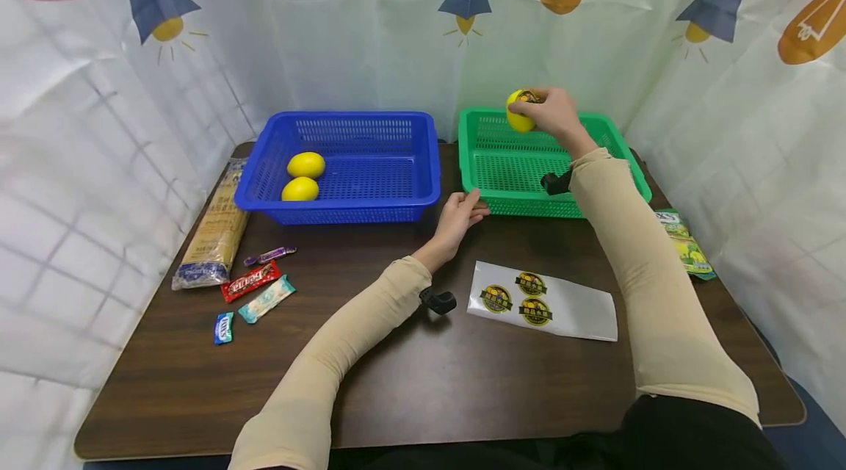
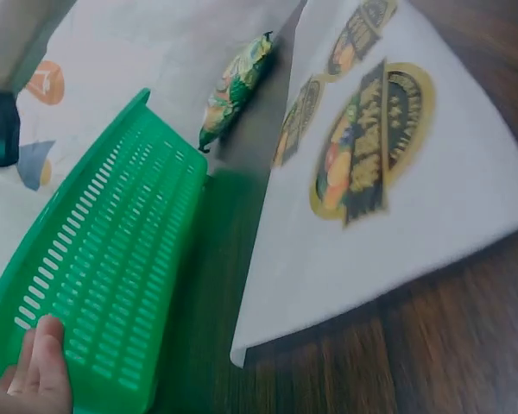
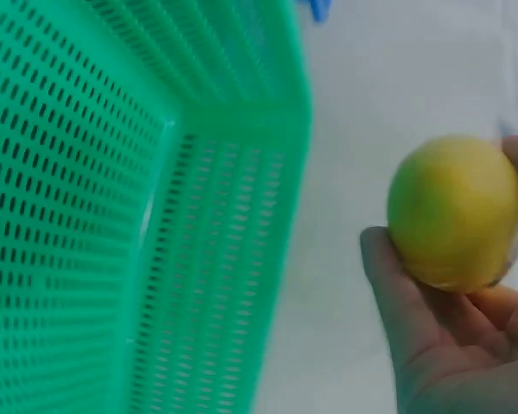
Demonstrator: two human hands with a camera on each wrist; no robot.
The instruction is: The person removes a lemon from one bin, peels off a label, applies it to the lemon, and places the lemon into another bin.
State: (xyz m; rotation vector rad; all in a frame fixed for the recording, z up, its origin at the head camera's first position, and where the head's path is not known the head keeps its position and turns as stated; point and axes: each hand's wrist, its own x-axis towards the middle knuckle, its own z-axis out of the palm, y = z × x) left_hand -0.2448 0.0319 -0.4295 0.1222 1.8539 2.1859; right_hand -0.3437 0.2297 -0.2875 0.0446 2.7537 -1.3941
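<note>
A lemon point(image 1: 520, 111) with a round dark sticker on its side is held between the thumb and fingers of my right hand point(image 1: 555, 114), above the back of the green basket point(image 1: 465, 154). In the right wrist view the lemon point(image 3: 453, 211) sits beside the basket's rim, its sticker mostly hidden. My left hand point(image 1: 456, 220) touches the front left corner of the green basket, with extended fingers against its outer wall in the left wrist view. Two lemons point(image 1: 306, 164) lie at the left side of the blue basket point(image 1: 337, 213).
A white sheet with several round stickers point(image 1: 568, 308) lies in front of the green basket. At the left are a long noodle-like packet point(image 1: 214, 228), a red wrapped bar point(image 1: 251, 280) and other small wrapped snacks point(image 1: 267, 302). A green-yellow packet point(image 1: 687, 246) lies at the right edge.
</note>
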